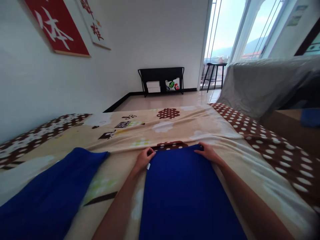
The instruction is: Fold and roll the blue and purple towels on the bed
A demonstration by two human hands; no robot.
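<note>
A long blue cloth (183, 193) lies stretched out flat in front of me on a patterned blanket (120, 166). At its far left corner, my left hand (145, 158) pinches the edge, just above a small white tag (148, 166). Its far right corner is between the fingers and thumb of my right hand (206, 152). Off to the left, apart from both hands, lies a second blue cloth (57, 190) with a slightly wavy far edge.
Beyond the blanket, a black rack (161, 74) holding white boxes (153, 86) and a printed bag (173, 84) stands against the wall. A covered piece of furniture (260, 85) is at right, near a dark stool (215, 71) by the windows. Red and white hangings (60, 31) are on the left wall.
</note>
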